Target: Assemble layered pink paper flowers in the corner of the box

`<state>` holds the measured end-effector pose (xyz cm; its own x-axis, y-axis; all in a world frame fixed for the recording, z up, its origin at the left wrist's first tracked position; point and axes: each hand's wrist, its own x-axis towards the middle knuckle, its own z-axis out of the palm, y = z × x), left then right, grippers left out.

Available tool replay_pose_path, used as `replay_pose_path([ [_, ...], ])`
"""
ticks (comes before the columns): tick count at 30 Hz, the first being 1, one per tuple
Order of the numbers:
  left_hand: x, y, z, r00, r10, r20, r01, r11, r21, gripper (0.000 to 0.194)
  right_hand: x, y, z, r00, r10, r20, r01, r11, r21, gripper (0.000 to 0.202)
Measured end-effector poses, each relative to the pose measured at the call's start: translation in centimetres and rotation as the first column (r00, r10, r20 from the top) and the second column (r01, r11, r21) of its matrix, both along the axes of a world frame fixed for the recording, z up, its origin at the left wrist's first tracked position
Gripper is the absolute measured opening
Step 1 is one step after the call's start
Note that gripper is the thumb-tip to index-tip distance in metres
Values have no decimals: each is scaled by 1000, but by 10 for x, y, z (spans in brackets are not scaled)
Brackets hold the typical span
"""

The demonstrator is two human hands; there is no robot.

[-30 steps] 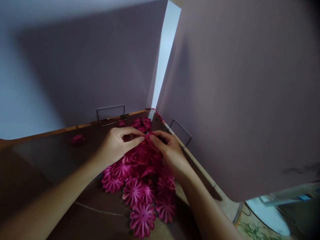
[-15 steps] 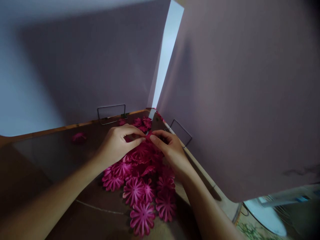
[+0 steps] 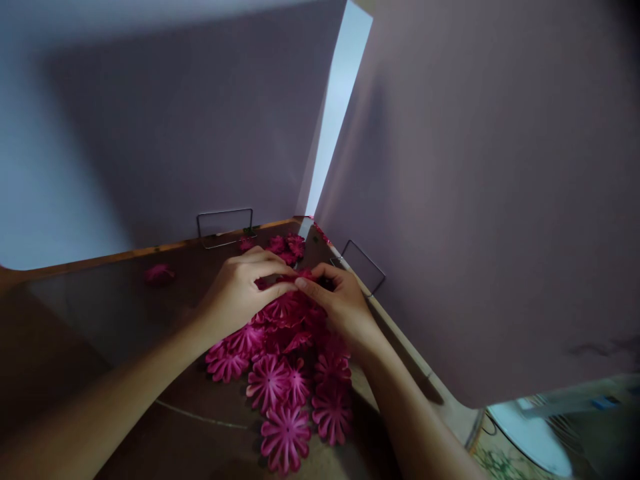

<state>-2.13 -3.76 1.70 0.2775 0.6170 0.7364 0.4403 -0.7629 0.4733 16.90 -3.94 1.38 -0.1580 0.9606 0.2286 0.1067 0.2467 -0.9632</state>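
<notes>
Now the two hands meet near the centre of the frame, fingertips touching, left hand (image 3: 243, 283) and right hand (image 3: 345, 303) both pinched on a small pink piece (image 3: 305, 273), partly hidden by fingers. Pink flowers (image 3: 299, 341) lie heaped beneath, reaching bottom centre on the dark bench (image 3: 200, 447); pale panels (image 3: 500, 200) rise upper left and right.
</notes>
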Motion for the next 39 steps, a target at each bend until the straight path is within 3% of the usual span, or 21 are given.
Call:
replay_pose_path([
  [12, 3, 2, -5, 980, -101, 173, 132, 975, -179, 8, 1, 1, -2, 977, 115, -178, -116, 993, 7, 38],
  [18, 4, 1, -4, 970, -148, 191, 177, 973, -146, 10, 0, 0, -2, 975, 154, -160, -153, 988, 18, 38],
  [28, 10, -2, -6, 936, -146, 319, 226, 946, -231, 8, -2, 0, -4, 968, 138, -208, -143, 990, -8, 38],
  [39, 7, -4, -8, 923, -96, 372, 195, 951, -239, 6, -3, 0, -6, 955, 140, -263, -157, 987, -44, 36],
])
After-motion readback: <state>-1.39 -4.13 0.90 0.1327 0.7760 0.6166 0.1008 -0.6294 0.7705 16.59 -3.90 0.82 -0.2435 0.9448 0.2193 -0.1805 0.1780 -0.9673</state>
